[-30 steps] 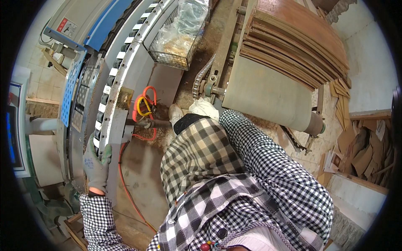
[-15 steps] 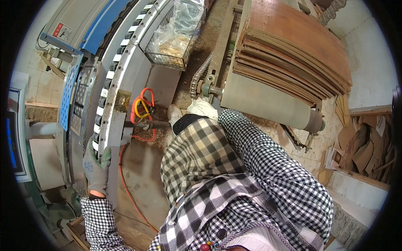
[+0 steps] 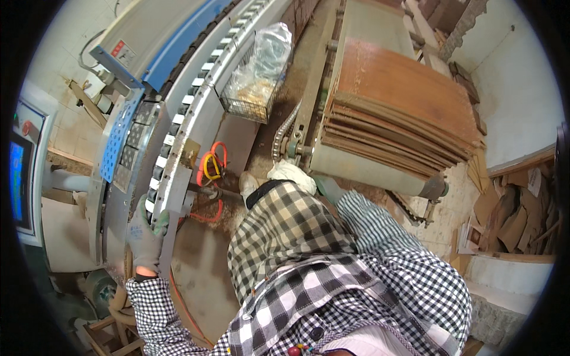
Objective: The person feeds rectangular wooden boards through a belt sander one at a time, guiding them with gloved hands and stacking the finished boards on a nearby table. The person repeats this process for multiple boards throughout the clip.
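My left hand, in a grey glove with green fingertips, rests at the near end of the white-and-black roller rail. Its fingers and thumb are apart, touching the rail's end, and hold nothing. By the near end of the wide grey roller is my right hand, a smeared grey-green shape at the end of a checked sleeve; its fingers cannot be made out. Brown boards lie stacked above that roller. A crumpled white cloth-like thing is just left of my right hand.
A wire basket with clear plastic bags hangs beside the rail. Orange and yellow hoses loop below it. A chain runs along the board conveyor. At far left stands a control screen; at right, cardboard scraps fill a recess.
The view has shifted, so the machines sit lower and further right on the left side. My right hand, hidden before, now shows blurred near the roller. My left hand stays at the rail end.
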